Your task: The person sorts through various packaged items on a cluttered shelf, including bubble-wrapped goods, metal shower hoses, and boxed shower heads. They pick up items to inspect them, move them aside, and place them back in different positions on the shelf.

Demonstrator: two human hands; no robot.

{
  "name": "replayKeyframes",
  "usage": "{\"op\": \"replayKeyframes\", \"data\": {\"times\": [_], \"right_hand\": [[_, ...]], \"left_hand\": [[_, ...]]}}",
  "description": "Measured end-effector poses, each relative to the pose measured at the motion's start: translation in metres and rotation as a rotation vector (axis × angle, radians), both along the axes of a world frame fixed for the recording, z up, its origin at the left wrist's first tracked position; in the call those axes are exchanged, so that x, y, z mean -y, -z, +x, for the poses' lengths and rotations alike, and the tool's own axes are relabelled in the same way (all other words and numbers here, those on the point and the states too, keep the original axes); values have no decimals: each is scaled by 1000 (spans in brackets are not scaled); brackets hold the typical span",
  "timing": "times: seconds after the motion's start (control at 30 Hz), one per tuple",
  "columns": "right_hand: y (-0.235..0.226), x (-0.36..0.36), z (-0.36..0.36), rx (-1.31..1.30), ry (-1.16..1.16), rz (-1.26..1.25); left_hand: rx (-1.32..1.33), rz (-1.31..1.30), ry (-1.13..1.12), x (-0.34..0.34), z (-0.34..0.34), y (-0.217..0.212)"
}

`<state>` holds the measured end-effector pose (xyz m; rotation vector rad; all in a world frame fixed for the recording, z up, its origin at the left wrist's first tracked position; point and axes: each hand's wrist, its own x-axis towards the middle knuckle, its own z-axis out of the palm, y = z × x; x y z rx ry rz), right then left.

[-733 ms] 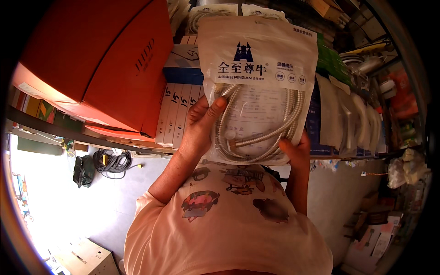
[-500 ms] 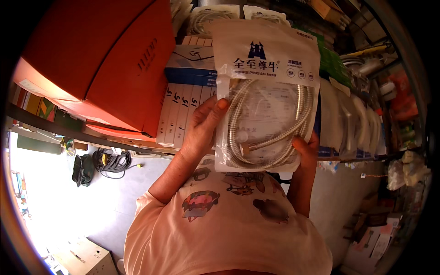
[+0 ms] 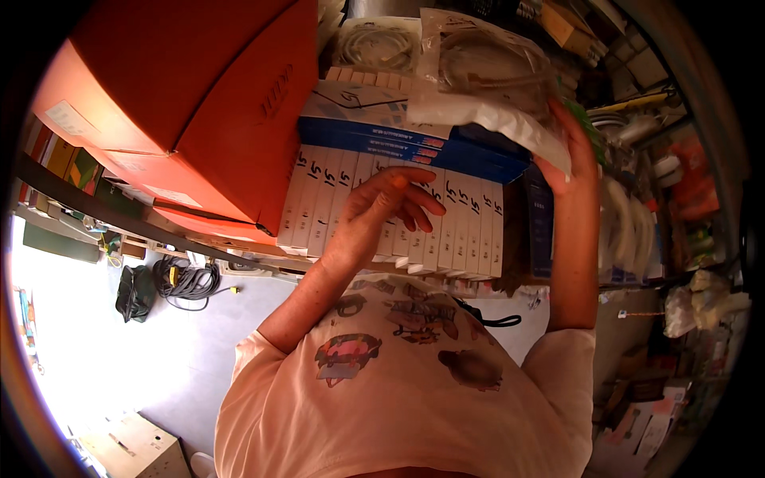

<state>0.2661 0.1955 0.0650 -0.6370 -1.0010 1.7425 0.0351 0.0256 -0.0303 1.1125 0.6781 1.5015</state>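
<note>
A clear-and-white bag with a coiled ribbed metal hose (image 3: 498,76) is over the blue boxes at the back of the shelf. My right hand (image 3: 567,151) grips its right edge, with some of the fingers hidden behind the bag. My left hand (image 3: 390,209) hovers over a row of narrow white boxes (image 3: 470,235), its fingers apart and nothing in them. Flat blue-and-white boxes (image 3: 382,131) lie on top of that row. Just left of the held bag is another bagged coiled hose (image 3: 374,46).
A big orange box (image 3: 199,103) fills the shelf's left end. More plastic-wrapped goods (image 3: 625,227) stand at the right. Below on the floor are a coiled black cable (image 3: 187,283), a dark bag (image 3: 137,293) and a cream-coloured box (image 3: 135,450).
The bagged hose has gone from in front of my chest, held in both hands, up and away to the back of the shelf. My left hand has let go of it; my right arm has stretched forward.
</note>
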Motion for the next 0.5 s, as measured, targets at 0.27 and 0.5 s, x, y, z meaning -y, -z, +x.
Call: {"op": "replayKeyframes", "data": {"times": [0.27,0.5], "right_hand": [[-3,-102,-88,304,66,48],[18,-167,-165,345,3,65]], "left_hand": [[-30,-20,16,1,0,-3],[-16,-13,58,2,0,-5]]}}
